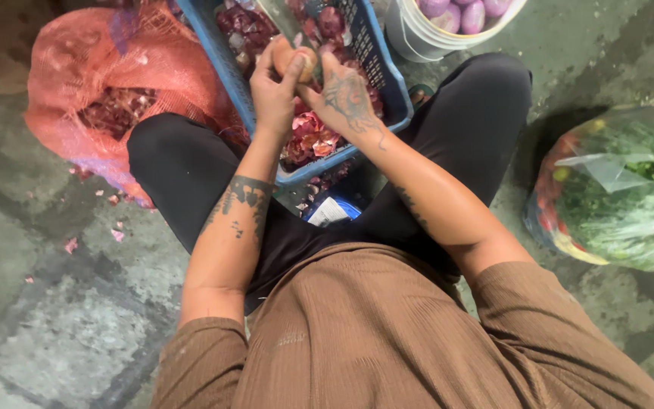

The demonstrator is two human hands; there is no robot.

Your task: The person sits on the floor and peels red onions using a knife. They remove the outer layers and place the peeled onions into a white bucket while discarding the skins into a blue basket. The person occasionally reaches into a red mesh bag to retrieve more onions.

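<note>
Both hands, left (274,91) and right (346,95), fingers closed on one onion (297,60) held over blue crate (387,76) between knees so skins drop in; white bucket (418,38) of peeled ones just beyond; red sack (100,83) left

Orange-red mesh sack (100,83), upper left of frame, slumped on the concrete floor (54,318); dark red skins show through its weave. White bucket (418,34) at top centre-right, peeled purple onions (463,11) inside. Clear plastic bag of greens (622,189) at right edge, some red and yellow pieces at its near side. Pink peel scraps (92,220) scattered on floor, left.
</note>
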